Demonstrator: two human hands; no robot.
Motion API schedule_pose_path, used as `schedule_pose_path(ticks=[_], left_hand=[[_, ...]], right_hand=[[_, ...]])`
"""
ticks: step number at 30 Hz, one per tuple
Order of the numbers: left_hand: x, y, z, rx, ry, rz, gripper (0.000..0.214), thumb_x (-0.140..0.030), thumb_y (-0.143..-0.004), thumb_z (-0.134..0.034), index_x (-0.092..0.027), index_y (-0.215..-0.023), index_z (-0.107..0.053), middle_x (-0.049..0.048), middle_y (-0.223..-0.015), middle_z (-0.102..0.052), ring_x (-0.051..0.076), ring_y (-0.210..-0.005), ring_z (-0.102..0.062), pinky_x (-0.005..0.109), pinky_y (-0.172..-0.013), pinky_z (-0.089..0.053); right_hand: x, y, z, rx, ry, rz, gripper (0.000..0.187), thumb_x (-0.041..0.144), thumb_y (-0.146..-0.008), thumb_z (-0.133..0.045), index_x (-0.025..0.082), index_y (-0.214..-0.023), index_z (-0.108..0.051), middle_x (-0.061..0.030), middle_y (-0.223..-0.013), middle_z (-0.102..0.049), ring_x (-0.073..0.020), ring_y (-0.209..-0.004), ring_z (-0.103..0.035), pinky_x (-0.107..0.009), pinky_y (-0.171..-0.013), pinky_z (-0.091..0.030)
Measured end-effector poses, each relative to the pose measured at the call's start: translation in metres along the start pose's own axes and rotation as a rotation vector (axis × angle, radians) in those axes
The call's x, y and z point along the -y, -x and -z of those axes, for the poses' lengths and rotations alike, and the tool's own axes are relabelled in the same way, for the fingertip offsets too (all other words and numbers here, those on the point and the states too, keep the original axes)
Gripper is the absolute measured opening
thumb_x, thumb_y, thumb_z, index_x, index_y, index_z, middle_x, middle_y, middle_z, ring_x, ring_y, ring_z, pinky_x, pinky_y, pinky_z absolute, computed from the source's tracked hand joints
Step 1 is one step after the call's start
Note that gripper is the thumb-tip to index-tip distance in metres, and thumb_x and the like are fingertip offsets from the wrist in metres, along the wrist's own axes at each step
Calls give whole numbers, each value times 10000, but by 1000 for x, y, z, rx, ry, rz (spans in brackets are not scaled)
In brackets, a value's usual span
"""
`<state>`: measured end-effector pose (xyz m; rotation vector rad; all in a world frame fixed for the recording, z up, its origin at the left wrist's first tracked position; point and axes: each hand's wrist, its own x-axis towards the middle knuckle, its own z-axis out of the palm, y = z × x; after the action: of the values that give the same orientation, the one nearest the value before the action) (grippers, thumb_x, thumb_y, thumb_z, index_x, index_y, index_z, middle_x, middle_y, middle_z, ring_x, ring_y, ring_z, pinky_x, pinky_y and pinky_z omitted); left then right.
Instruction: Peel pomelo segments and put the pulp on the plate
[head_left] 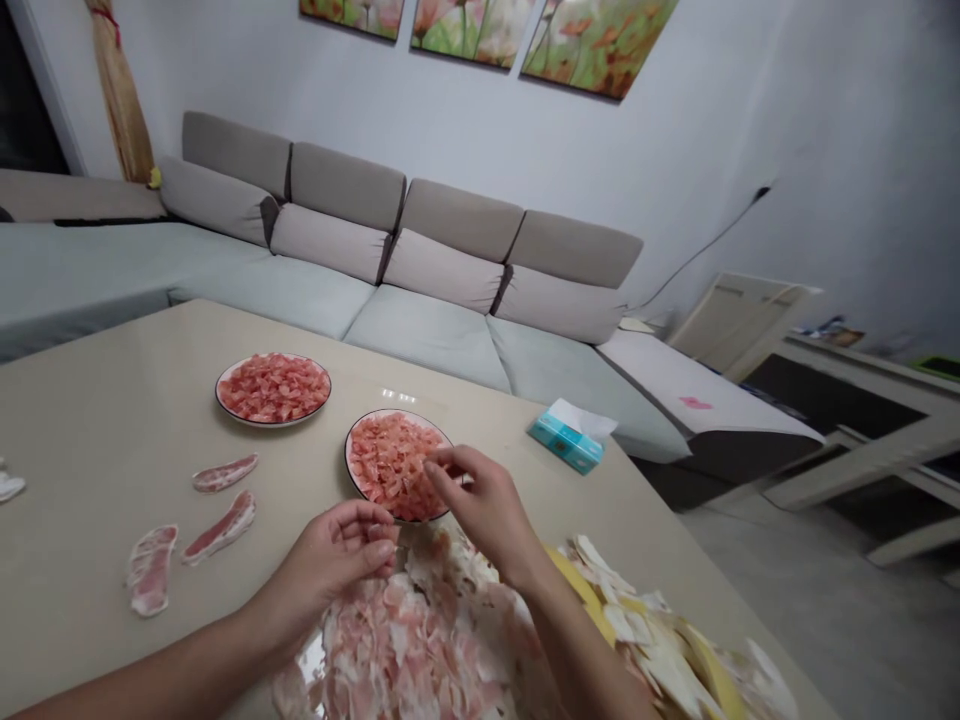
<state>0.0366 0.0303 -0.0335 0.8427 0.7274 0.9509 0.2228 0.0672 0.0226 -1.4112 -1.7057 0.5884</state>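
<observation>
My right hand (487,505) hovers over the right edge of the nearer plate (348,462), thumb and fingers pinched together. Whatever lies between those fingertips is too small to make out. Pink pomelo pulp (394,460) fills this plate. Just below its front edge, my left hand (349,550) is curled with the thumb against the fingers; its contents, if any, are hidden. Beneath both wrists spreads a heap of peeled pomelo membranes (420,650), pale pink and white. Three pomelo segments (225,472) (220,528) (152,570) lie on the table left of my left hand.
A second plate (277,424) of pomelo pulp stands farther back to the left. Yellow and white pomelo rinds (667,650) are piled right of my right forearm. A blue tissue pack (566,440) sits near the table's (82,430) right edge. Beyond it runs a grey sofa (427,320).
</observation>
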Motion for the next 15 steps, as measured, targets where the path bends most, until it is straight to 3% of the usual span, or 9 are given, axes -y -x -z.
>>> schedule_pose_path(ticks=[3,5,9,15], left_hand=[[0,1,-2,2,-44,-45,246,-224,-722,-784,-166,-892,-617,27,-864,-659,140,-817,-615,244,-738,-500],[2,2,-3,9,-82,-63,253,-207,-702,-797,-171,-870,-612,19,-855,-662,148,-848,-622,239,-754,-489],[10,1,-1,34,-120,-90,241,-204,-696,-798,-174,-860,-622,12,-870,-662,152,-863,-626,242,-774,-477],[12,2,-1,55,-60,-6,230,-207,-712,-785,-162,-898,-659,23,-851,-671,144,-803,-629,248,-745,-484]], right_hand=[[8,37,-2,170,-132,-115,147,334,-803,-659,194,-819,-701,-23,-751,-677,-156,-631,-566,-255,-581,-440],[9,56,-8,205,-235,-189,195,364,-758,-722,190,-846,-708,-21,-754,-675,-145,-622,-544,-244,-567,-424],[1,73,-20,155,-384,-240,196,367,-746,-744,179,-781,-705,-22,-740,-659,-143,-655,-546,-235,-581,-413],[-7,78,-31,133,-601,-323,233,384,-757,-747,168,-758,-661,12,-634,-613,-104,-533,-519,-205,-504,-413]])
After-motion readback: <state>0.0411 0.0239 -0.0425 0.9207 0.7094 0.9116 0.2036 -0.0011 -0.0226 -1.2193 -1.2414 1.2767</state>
